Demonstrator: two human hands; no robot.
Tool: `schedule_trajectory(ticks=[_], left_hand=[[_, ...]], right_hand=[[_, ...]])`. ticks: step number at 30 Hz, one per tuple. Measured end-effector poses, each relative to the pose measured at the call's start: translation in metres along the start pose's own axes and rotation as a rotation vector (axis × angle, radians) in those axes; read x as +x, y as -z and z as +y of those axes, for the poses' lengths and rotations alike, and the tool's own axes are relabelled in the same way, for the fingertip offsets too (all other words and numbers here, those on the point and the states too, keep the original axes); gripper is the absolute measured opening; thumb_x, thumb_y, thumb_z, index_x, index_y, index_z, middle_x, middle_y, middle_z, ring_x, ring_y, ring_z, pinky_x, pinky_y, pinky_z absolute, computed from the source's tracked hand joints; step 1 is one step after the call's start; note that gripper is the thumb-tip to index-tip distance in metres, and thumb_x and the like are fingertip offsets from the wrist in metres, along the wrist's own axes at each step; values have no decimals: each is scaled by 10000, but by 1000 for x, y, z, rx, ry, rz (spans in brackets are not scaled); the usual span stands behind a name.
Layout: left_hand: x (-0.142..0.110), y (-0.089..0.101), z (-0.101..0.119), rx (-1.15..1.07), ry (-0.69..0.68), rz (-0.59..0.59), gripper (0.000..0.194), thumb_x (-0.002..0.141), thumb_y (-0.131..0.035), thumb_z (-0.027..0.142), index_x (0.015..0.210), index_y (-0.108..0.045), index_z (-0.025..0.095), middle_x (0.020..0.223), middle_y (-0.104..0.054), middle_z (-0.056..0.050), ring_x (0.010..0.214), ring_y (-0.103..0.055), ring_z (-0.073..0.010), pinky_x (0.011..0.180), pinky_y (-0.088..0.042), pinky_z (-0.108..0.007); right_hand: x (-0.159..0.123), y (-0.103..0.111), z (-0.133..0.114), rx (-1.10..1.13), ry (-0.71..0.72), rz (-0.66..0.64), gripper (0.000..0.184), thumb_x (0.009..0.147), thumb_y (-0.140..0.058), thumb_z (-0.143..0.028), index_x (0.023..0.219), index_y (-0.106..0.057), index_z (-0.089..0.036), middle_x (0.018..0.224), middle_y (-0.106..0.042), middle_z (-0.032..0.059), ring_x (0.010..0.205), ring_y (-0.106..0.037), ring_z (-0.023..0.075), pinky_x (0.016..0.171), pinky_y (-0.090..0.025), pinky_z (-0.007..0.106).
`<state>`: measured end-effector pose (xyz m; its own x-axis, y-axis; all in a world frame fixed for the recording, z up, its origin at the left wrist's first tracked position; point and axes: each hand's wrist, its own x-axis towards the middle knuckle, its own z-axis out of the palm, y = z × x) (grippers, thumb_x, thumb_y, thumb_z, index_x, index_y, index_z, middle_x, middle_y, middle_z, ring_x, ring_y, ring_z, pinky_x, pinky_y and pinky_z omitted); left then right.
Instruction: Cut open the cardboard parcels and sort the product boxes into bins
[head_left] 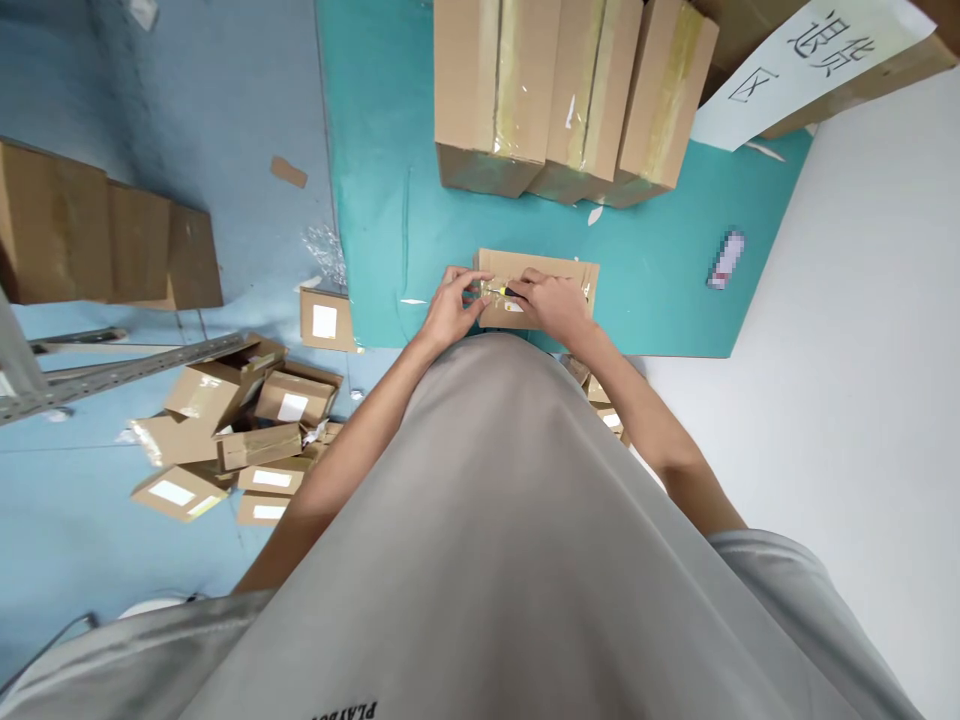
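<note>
A small cardboard box (540, 265) with clear tape lies at the near edge of the green table. My left hand (452, 308) grips its left end, thumb and fingers curved at the taped edge. Closed around a small yellow-and-black cutter, my right hand (551, 303) rests over the middle of the box. The cutter (504, 291) points left, its tip close to the tape and to my left fingers. My palm hides most of its handle.
Three taped cartons (577, 100) stand at the table's back. A paper sign (810, 65) hangs at the upper right, above a blurred item (726, 260). Loose boxes (259, 430) and a metal frame (135, 380) are on the left, larger cartons (97, 230) behind them. A white wall (862, 330) borders the right.
</note>
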<state>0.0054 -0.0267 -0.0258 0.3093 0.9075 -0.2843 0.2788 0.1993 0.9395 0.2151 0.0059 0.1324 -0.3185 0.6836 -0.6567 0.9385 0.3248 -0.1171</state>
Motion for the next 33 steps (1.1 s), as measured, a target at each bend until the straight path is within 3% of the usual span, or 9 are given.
schedule_trajectory(ticks=[9, 19, 33], left_hand=[[1, -1, 4, -56, 22, 20, 389, 966, -803, 333, 1346, -783, 253, 1341, -632, -108, 1107, -705, -230, 830, -666, -312], [-2, 2, 8, -38, 43, 13, 394, 948, -752, 287, 1337, -793, 234, 1377, -623, -119, 1151, -709, -244, 856, -675, -324], [-6, -2, 10, 8, 65, 77, 446, 969, -762, 361, 1404, -748, 266, 1400, -631, -123, 1173, -717, -267, 904, -694, -380]], right_hand=[[1, 14, -3, -30, 43, -42, 457, 1230, -405, -352, 1548, -714, -242, 1464, -720, 170, 1125, -760, 298, 880, -457, 373], [9, 15, -21, -38, 75, -55, 475, 1204, -375, -223, 1535, -713, -181, 1508, -712, 209, 1155, -771, 301, 919, -509, 384], [7, 9, 8, -11, 113, -1, 492, 1151, -399, -127, 1483, -758, -180, 1486, -736, 198, 1169, -778, 307, 937, -526, 392]])
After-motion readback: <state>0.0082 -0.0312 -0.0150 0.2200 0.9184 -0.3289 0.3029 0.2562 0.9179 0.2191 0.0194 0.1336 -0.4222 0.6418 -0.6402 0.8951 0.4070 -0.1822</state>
